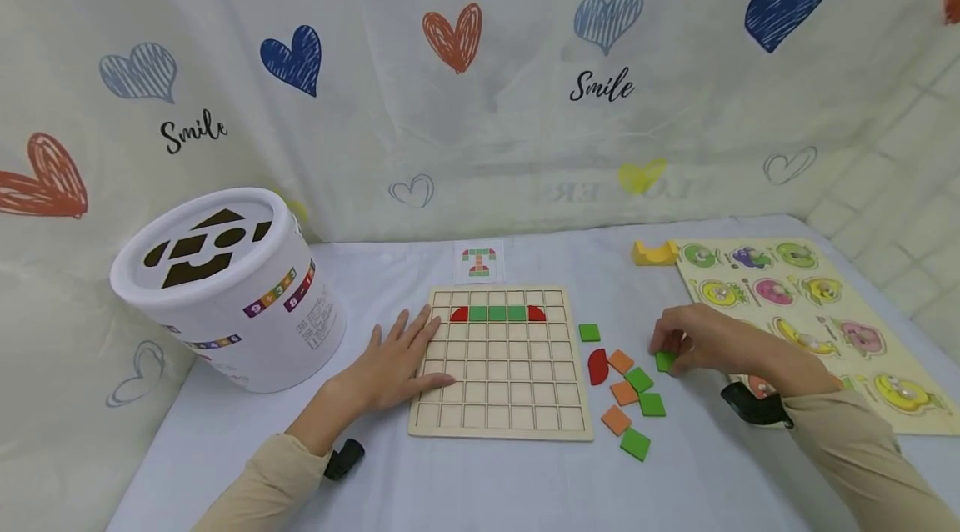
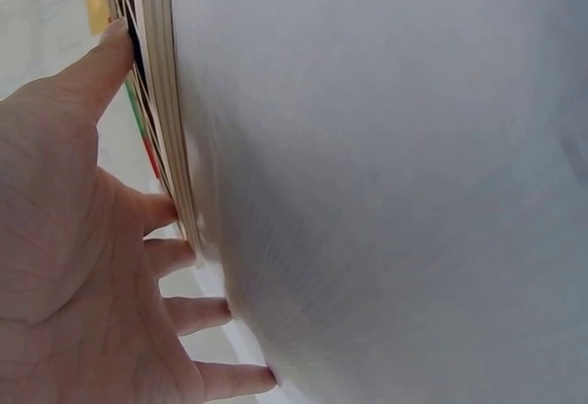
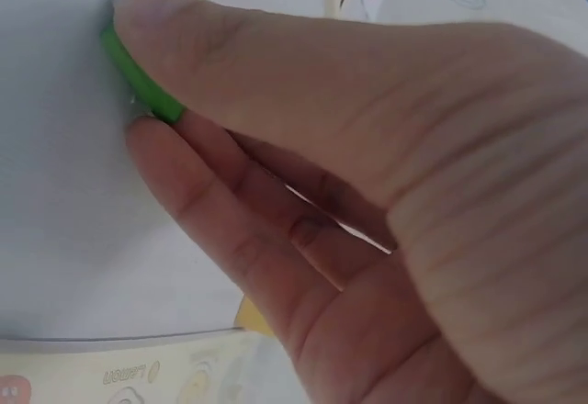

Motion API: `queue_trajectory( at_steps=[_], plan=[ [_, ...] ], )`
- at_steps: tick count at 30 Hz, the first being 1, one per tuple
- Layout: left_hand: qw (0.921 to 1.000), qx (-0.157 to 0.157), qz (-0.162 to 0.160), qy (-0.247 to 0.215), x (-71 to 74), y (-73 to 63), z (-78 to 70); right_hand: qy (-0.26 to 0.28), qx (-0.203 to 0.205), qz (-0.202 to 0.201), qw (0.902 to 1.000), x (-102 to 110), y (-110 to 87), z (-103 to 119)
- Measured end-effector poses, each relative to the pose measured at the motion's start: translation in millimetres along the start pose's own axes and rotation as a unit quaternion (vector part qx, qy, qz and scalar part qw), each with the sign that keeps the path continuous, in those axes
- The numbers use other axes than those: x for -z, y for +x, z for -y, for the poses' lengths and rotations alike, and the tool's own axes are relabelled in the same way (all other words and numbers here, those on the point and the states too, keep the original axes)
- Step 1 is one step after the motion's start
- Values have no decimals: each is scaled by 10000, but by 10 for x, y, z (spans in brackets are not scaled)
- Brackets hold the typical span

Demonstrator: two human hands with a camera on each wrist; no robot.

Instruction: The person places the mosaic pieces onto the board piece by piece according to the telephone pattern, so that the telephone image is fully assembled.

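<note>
A wooden grid board [image 1: 498,424] lies on the cloth. One row of it holds three green squares [image 1: 497,313] between two red curved pieces [image 1: 460,314]. My left hand [image 1: 390,369] rests on the board's left edge, fingers spread and thumb over the grid; in the left wrist view the fingers [image 2: 197,314] reach along its side. To the right of the loose pieces, my right hand [image 1: 705,340] pinches a green square tile [image 1: 664,361] at the table. The right wrist view shows the thumb lying across that green tile [image 3: 138,73].
Loose green tiles [image 1: 635,444], orange tiles [image 1: 616,419] and a red piece [image 1: 597,367] lie right of the board. A pattern card [image 1: 480,261] is behind it. A white bucket [image 1: 300,332] stands left; a fruit puzzle board [image 1: 813,328] and yellow piece [image 1: 654,253] are right.
</note>
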State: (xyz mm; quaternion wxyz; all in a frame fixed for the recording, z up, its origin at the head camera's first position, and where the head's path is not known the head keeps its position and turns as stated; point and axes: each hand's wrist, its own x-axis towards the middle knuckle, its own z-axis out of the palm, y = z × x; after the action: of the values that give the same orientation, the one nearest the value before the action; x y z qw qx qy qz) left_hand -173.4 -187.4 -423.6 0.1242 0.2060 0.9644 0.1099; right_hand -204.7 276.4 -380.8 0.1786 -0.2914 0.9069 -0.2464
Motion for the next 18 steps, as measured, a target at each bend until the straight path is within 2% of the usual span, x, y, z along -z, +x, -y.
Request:
queue_trajectory(
  at_steps=[10, 18],
  plan=[
    [10000, -7, -2, -31, 18, 5, -8, 196, 529, -256, 9981, 23, -30, -73],
    [10000, -4, 37, 30, 16, 0, 4, 157, 715, -402, 9965, 38, 14, -82]
  ],
)
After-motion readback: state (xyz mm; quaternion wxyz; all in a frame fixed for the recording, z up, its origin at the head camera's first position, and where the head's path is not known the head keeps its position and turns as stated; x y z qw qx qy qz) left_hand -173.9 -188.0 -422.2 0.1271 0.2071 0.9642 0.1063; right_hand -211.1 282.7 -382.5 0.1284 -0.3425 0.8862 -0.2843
